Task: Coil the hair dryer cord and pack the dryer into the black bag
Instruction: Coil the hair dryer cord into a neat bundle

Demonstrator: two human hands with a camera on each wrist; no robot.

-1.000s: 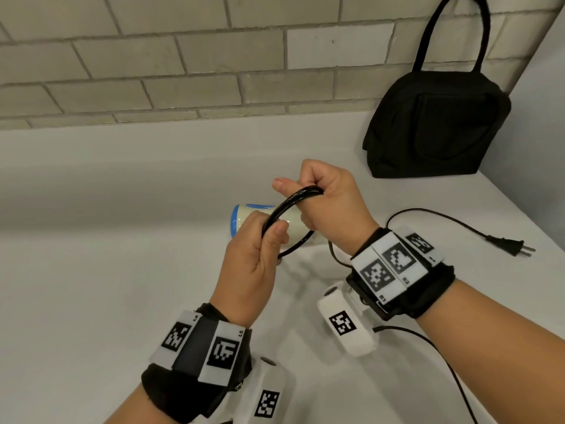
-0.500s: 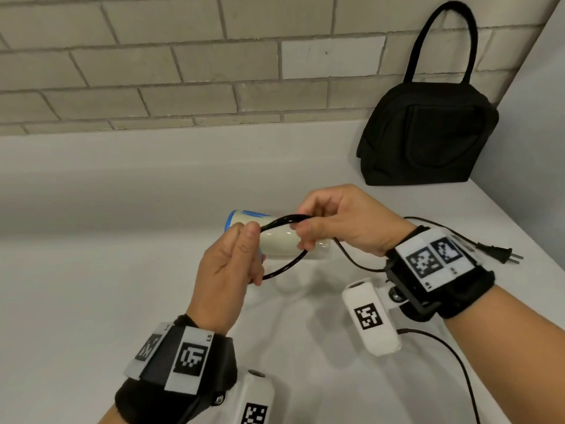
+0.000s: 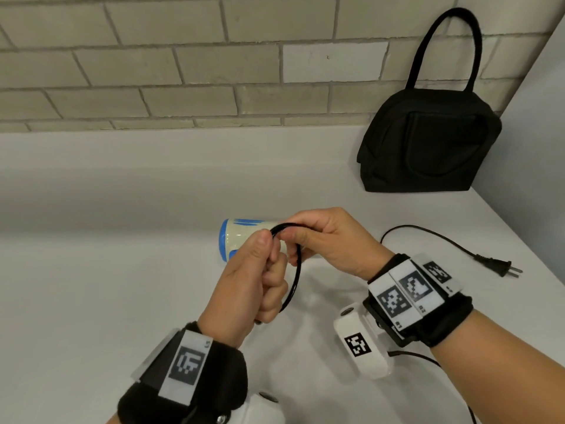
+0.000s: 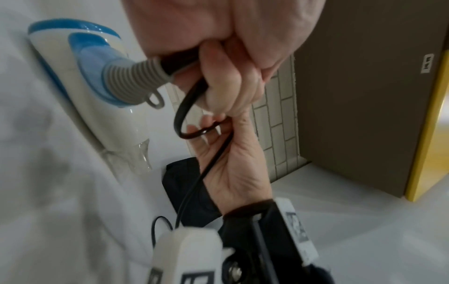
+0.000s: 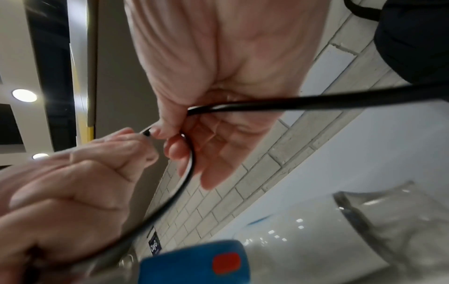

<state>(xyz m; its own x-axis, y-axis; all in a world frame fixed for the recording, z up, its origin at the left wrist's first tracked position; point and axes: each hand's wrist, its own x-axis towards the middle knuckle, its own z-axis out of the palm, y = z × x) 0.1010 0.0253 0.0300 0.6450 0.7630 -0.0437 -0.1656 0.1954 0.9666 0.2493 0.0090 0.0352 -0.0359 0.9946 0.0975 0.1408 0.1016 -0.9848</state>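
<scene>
A white and blue hair dryer (image 3: 241, 238) lies on its side on the white counter (image 3: 91, 286), partly hidden behind my hands. My left hand (image 3: 260, 276) grips several loops of its black cord (image 3: 295, 280) in a fist, thumb on top. My right hand (image 3: 318, 240) pinches the cord where it meets the loops. In the left wrist view the grey strain relief (image 4: 136, 76) leaves the dryer handle (image 4: 80, 80) and runs into my left fist. Behind my right wrist the loose cord trails to the plug (image 3: 496, 266). The black bag (image 3: 428, 142) stands upright at the back right corner.
A brick wall (image 3: 183, 65) runs along the back of the counter. A pale side wall (image 3: 538, 117) closes the right end, just beyond the bag and the plug. The counter's near right edge passes close to the plug.
My right hand has swung back to the left with the cord and laid it on the loops in my left hand. The left hand has turned so the coil hangs more upright.
</scene>
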